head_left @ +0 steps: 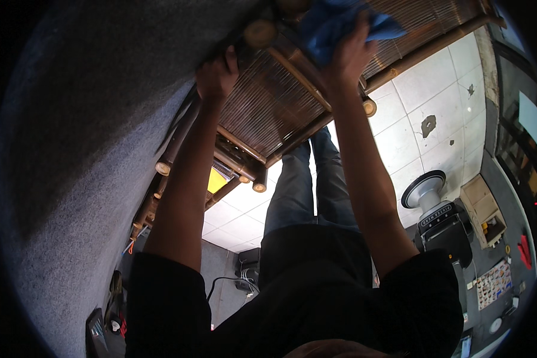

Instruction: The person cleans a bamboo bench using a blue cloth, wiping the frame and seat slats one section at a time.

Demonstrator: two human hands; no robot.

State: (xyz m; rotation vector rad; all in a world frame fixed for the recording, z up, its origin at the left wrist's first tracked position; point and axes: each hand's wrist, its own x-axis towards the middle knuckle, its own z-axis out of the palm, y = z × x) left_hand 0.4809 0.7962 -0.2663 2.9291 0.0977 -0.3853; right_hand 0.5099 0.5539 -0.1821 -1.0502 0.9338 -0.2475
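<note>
A blue cloth is bunched under my right hand, which is closed on it over the far part of a brown bamboo bench. The bench has a slatted surface and round poles with pale cut ends. My left hand has its fingers curled round a dark bamboo pole along the bench's wall side, near a round pole end. The cloth hides part of the bench under it, and some fingertips of both hands are out of sight.
A grey wall runs along the left. White floor tiles with dark chipped spots lie right of the bench. Further right stand a black chair with a round metal base and a wooden box. Cables trail behind my legs.
</note>
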